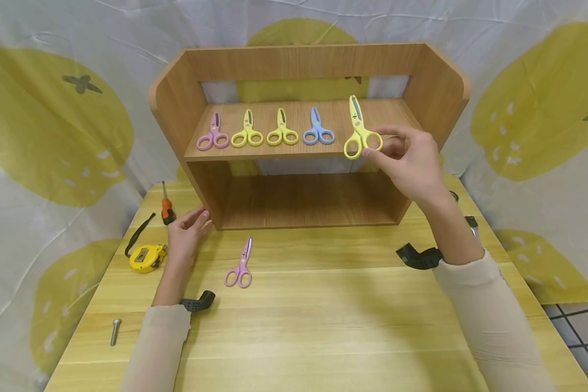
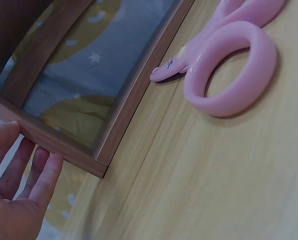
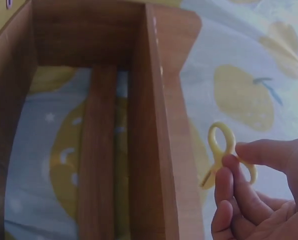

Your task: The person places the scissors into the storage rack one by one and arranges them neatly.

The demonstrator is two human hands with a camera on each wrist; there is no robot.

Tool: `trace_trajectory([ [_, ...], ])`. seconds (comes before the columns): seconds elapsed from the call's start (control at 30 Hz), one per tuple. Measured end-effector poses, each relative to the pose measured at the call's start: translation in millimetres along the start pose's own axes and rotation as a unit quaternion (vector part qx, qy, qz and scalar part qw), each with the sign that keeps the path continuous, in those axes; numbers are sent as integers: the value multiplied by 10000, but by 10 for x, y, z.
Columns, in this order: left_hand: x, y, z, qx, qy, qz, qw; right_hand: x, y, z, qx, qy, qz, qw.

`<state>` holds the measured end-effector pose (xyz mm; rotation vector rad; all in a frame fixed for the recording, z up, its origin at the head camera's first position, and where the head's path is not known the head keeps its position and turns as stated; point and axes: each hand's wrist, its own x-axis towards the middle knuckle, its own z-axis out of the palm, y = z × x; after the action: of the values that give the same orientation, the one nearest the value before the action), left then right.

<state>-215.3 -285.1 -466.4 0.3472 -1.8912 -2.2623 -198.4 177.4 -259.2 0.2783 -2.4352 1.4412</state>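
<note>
Fingers (image 1: 374, 154) of the right hand (image 1: 411, 163) pinched one handle loop of the yellow plastic scissors (image 1: 359, 132) above the wooden shelf (image 1: 294, 154); light, stiff, smooth-looking, best held by the loops.

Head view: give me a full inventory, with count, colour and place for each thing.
wooden shelf: 1, brown, back of table
table: 1, light wood
scissors on shelf: 4; pink, two yellow, blue; in a row
yellow scissors: 1, pinched over shelf's right end
pink scissors: 1, on table
tape measure: 1, yellow, table left
screwdriver: 1, orange-handled, table left
bolt: 1, silver, left edge
left hand: open, at shelf's lower left corner
right hand: holding yellow scissors
</note>
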Motion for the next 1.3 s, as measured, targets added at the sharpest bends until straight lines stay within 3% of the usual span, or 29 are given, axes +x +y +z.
trace_trajectory([
  [0.2, -2, -4, 9, 24, 31, 89, 10000, 234, 42, -18, -271, -69, 324, 9991],
  [0.57, 10, -27, -15, 7, 35, 127, 9999, 465, 109, 52, -283, -272, 854, 9956],
  [1.07, -32, 28, 17, 51, 64, 36, 10000, 608, 186, 95, -1284, -728, 724, 9864],
  [1.3, -38, 62, 27, 59, 53, 12, 10000, 621, 188, 112, -1410, -869, 645, 9841],
])
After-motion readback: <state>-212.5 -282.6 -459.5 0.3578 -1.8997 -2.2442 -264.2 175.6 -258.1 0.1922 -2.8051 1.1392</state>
